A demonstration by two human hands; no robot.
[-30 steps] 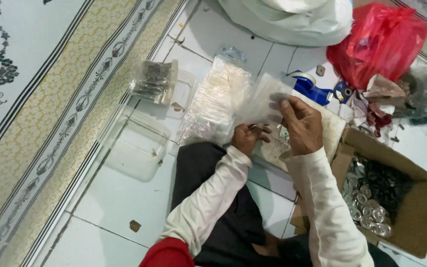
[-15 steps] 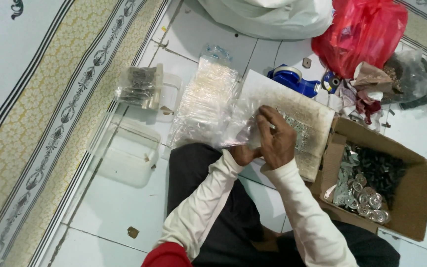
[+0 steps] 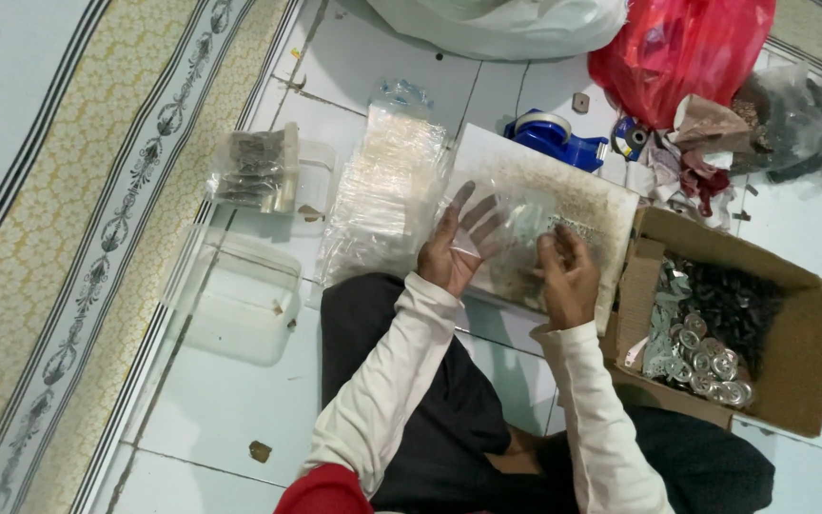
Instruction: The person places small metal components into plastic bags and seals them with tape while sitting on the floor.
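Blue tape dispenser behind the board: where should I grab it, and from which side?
Probably by the blue body of the tape dispenser, around its raised round end, coming straight down from above. The stained board blocks its near side and the red bag crowds its right; the top shows clear. Its underside and handle are not visible.

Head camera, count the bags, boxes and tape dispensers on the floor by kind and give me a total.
Large plastic bags: 2, white bag and red bag
Cardboard boxes: 1, cardboard box
Tape dispensers: 1, blue tape dispenser
Total: 4
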